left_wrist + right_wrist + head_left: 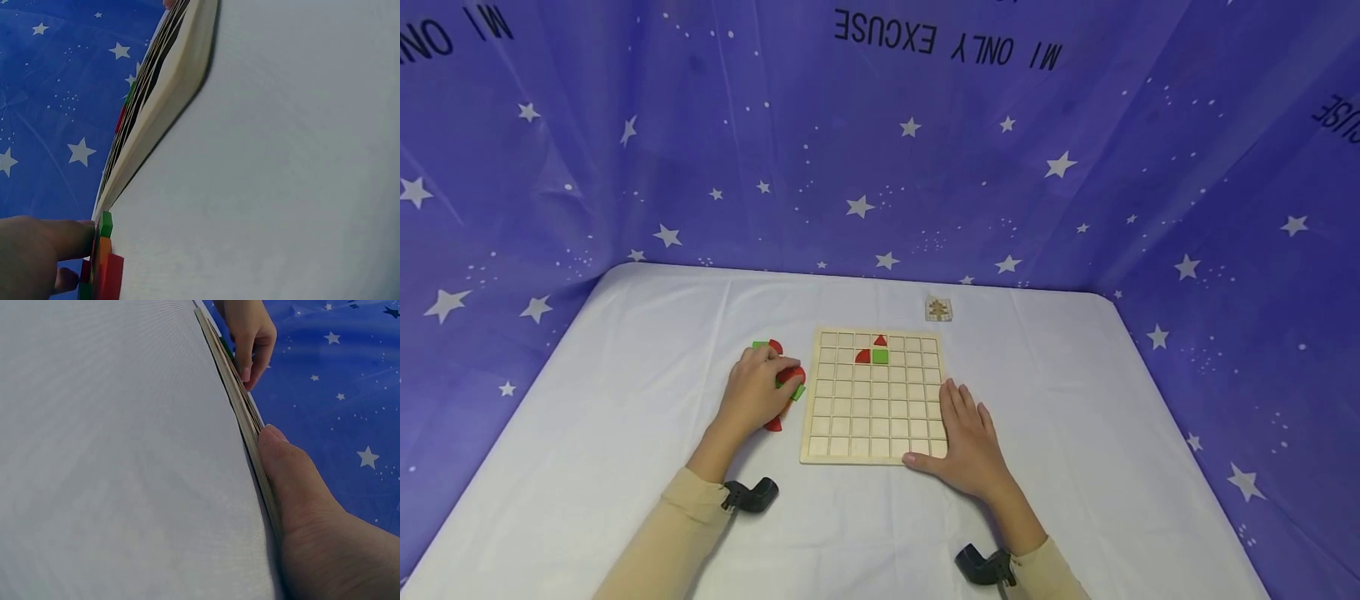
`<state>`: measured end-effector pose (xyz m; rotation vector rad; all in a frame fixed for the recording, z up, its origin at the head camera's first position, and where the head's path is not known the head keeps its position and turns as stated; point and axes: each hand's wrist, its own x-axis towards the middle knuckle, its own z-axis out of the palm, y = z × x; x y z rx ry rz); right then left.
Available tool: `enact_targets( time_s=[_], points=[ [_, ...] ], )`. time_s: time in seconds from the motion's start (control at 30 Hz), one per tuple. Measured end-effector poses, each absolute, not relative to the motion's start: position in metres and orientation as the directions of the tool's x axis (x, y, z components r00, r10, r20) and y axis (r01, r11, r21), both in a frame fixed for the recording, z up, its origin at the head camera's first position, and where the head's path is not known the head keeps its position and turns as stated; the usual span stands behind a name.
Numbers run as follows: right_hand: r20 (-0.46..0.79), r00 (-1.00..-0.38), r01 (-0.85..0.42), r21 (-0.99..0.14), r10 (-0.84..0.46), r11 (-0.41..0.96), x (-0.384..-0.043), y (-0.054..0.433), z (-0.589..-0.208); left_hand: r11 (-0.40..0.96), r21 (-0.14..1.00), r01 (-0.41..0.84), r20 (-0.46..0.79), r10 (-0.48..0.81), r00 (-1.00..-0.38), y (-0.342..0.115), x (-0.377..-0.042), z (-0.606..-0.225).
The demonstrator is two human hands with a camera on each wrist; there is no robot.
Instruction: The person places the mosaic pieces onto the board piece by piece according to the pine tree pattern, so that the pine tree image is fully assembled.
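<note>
My left hand [756, 390] is bent over a small pile of wooden shapes left of the board. Its thumb and index finger lie at a red piece [793, 374], and I cannot tell whether they pinch it. Beside them are a green piece [798, 392] and a red piece [773, 425]; the hand covers part of the pile. An orange block [105, 249] also shows in the left wrist view. My right hand [967, 442] rests at the lower right corner of the gridded wooden board [880, 408], fingers straight along its side and thumb on its front edge.
Near the board's top sit a red triangle [881, 341], a red quarter-round [863, 357] and a green square [880, 357]. Behind the board lies a small card [938, 309] with a tree pattern. A white cloth covers the table [1097, 442]; a purple starry curtain [820, 150] surrounds it.
</note>
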<state>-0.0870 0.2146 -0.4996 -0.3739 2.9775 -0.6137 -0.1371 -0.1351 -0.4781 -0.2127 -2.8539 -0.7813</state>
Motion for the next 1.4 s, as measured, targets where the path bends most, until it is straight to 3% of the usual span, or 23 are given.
enact_targets(
  time_s=[0.5,0.93,1.4],
  points=[
    [-0.033,-0.967,-0.221,-0.395,-0.254,0.892,-0.086,0.215,-0.498,0.871,0.473,0.134,0.163,0.063,-0.985,-0.142,-0.147,-0.477],
    [-0.029,-0.966,-0.225,-0.393,-0.257,0.892,-0.086,0.214,-0.497,0.861,0.477,0.180,0.164,0.114,-0.980,-0.133,-0.150,-0.478],
    [-0.029,-0.967,-0.223,-0.393,-0.255,0.892,-0.086,0.213,-0.496,0.827,0.557,0.075,0.125,0.006,-0.992,-0.122,-0.158,-0.477]
  ],
)
